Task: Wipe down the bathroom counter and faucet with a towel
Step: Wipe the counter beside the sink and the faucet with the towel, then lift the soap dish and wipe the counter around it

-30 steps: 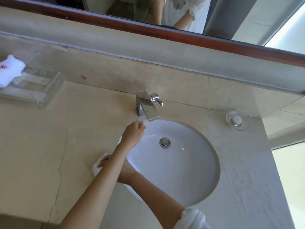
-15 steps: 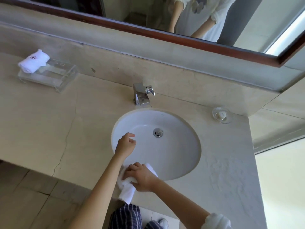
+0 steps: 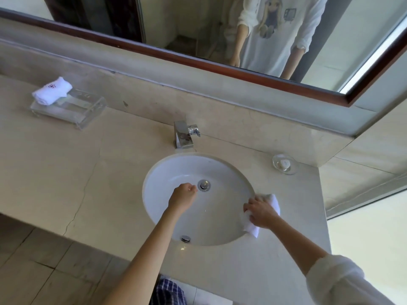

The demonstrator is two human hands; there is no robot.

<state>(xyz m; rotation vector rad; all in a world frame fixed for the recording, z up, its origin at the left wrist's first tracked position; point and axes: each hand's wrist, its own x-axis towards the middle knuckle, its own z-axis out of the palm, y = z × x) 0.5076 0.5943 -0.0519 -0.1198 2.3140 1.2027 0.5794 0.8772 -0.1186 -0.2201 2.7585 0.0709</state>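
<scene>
My right hand (image 3: 261, 211) grips a white towel (image 3: 273, 200) and presses it on the beige stone counter (image 3: 66, 172) at the right rim of the white sink (image 3: 167, 170). My left hand (image 3: 182, 197) hovers over the basin with fingers curled, holding nothing, just left of the drain (image 3: 204, 185). The chrome faucet (image 3: 184, 134) stands behind the sink, apart from both hands.
A clear tray (image 3: 72, 111) with a rolled white towel (image 3: 52, 91) sits at the back left. A glass soap dish (image 3: 284, 164) stands at the back right. A mirror (image 3: 220, 40) runs along the wall. The counter's front edge drops to a tiled floor (image 3: 33, 271).
My right hand has slid the towel from the sink's front left rim round to its right rim. My left hand moved from the left rim toward the drain. The view pulled back.
</scene>
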